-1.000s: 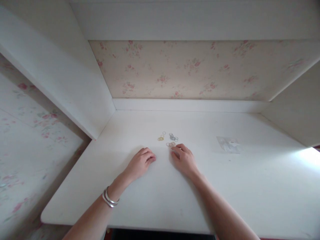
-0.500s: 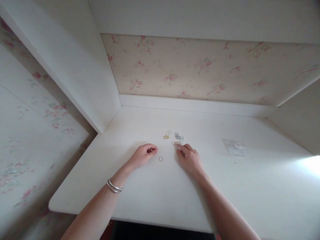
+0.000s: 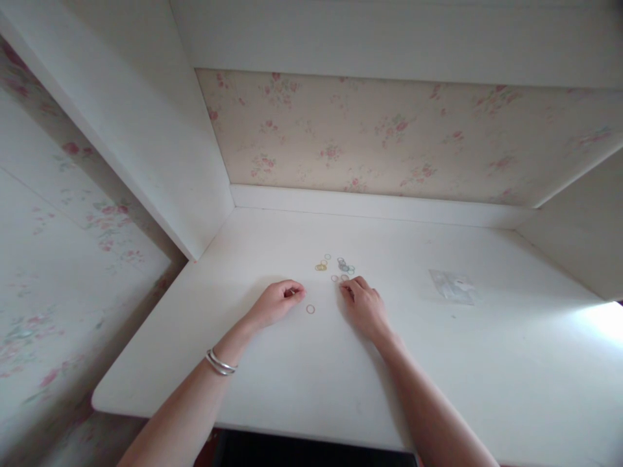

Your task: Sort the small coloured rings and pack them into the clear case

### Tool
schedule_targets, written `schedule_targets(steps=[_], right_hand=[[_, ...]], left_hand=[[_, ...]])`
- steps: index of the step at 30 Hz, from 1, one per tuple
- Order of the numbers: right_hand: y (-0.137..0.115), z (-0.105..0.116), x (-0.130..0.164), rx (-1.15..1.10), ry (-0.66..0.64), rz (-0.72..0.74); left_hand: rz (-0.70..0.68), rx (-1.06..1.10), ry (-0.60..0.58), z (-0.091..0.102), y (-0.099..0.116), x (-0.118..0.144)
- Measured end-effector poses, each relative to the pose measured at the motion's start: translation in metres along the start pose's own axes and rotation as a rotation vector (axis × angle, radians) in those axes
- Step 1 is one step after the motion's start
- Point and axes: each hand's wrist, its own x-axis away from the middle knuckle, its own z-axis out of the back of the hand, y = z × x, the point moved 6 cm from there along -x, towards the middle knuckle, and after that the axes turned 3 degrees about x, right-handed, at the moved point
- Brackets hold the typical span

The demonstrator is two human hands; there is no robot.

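Note:
Several small thin rings lie in a loose cluster (image 3: 335, 267) on the white desk (image 3: 487, 363), some gold, some bluish, some copper. One copper ring (image 3: 310, 309) lies alone nearer me, between my hands. My left hand (image 3: 277, 302), with silver bangles at the wrist, rests on the desk with its fingers curled; I cannot tell whether it pinches a ring. My right hand (image 3: 364, 308) lies palm down, its fingertips touching the copper rings at the cluster's near edge.
A small clear plastic bag (image 3: 452, 286) lies flat on the desk to the right. White side panels and a flowered back wall enclose the desk on three sides. Its front edge runs just below my forearms.
A single copper ring now lies on the desk between my hands; a second ago it was not visible there. My right fingertips stay at the cluster's near edge. The camera has shifted slightly.

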Motion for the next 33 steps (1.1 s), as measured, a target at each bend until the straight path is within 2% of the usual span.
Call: schedule_targets(steps=[6, 12, 20, 23, 26, 29, 33], right_hand=[[0.003, -0.001, -0.005, -0.019, -0.005, -0.016], [0.006, 0.001, -0.004, -0.053, 0.065, -0.027], [0.009, 0.007, -0.001, -0.229, 0.172, -0.028], [-0.004, 0.011, 0.006, -0.298, 0.185, 0.050], [-0.026, 0.008, 0.015, -0.345, 0.119, 0.180], [-0.044, 0.000, 0.022, -0.308, 0.028, 0.285], [-0.054, -0.008, 0.025, -0.216, -0.034, 0.353]], left_hand=[[-0.003, -0.032, -0.004, -0.001, -0.002, -0.001], [-0.015, -0.035, -0.009, -0.001, -0.001, -0.002], [-0.016, -0.035, -0.011, -0.001, 0.002, -0.001], [-0.011, -0.034, -0.017, -0.001, 0.003, -0.001], [-0.019, -0.024, -0.018, -0.002, 0.003, -0.001], [-0.032, -0.004, -0.022, -0.002, 0.003, -0.001], [-0.038, 0.000, -0.019, -0.002, 0.002, -0.001]])
